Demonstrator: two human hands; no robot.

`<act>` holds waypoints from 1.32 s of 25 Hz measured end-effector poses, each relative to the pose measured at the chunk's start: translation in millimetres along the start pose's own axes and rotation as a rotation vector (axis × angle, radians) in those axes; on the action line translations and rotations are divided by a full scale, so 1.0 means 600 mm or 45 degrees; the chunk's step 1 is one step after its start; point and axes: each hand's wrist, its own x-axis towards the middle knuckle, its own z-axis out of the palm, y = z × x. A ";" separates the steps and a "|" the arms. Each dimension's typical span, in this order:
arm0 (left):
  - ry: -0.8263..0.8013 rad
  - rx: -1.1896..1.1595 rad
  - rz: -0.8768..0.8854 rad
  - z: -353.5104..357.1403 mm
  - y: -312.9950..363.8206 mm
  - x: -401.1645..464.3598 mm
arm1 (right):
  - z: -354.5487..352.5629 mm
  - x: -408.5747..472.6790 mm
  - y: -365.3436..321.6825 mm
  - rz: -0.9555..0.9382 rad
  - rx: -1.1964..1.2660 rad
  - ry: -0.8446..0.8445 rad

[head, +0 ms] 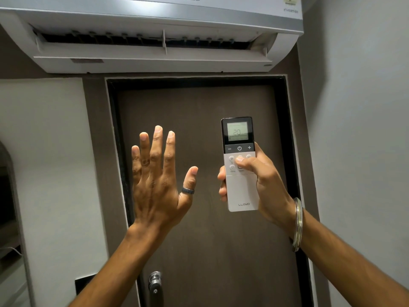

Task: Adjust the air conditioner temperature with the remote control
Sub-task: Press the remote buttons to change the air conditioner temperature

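Observation:
A white wall air conditioner (pixel 155 29) hangs above the door, its flap open. My right hand (pixel 263 182) grips a white and black remote control (pixel 240 191) held upright below the unit. Its screen reads 20. My right thumb rests on the middle button in the row just under the black minus, power and plus strip. My left hand (pixel 157 176) is raised to the left of the remote, back towards me, fingers spread, holding nothing. It has a dark ring on the thumb.
A dark brown door (pixel 199 120) in a black frame fills the middle, with a metal latch (pixel 155 282) low down. A grey wall (pixel 358 129) stands close on the right. A white wall and a dark arched opening (pixel 6 196) are on the left.

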 end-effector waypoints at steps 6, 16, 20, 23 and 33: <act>-0.010 -0.017 -0.014 -0.004 -0.001 -0.002 | 0.008 0.006 -0.008 -0.008 -0.050 0.009; 0.026 0.007 0.009 0.016 -0.015 0.015 | 0.027 0.022 0.006 -0.028 -0.216 0.242; 0.057 0.001 0.009 0.016 -0.015 0.021 | 0.026 0.030 0.007 -0.023 -0.183 0.242; 0.060 -0.006 0.009 0.015 -0.013 0.023 | 0.027 0.035 0.001 -0.045 -0.169 0.258; 0.045 0.002 0.006 0.020 -0.008 0.028 | 0.021 0.044 0.002 0.010 -0.116 0.342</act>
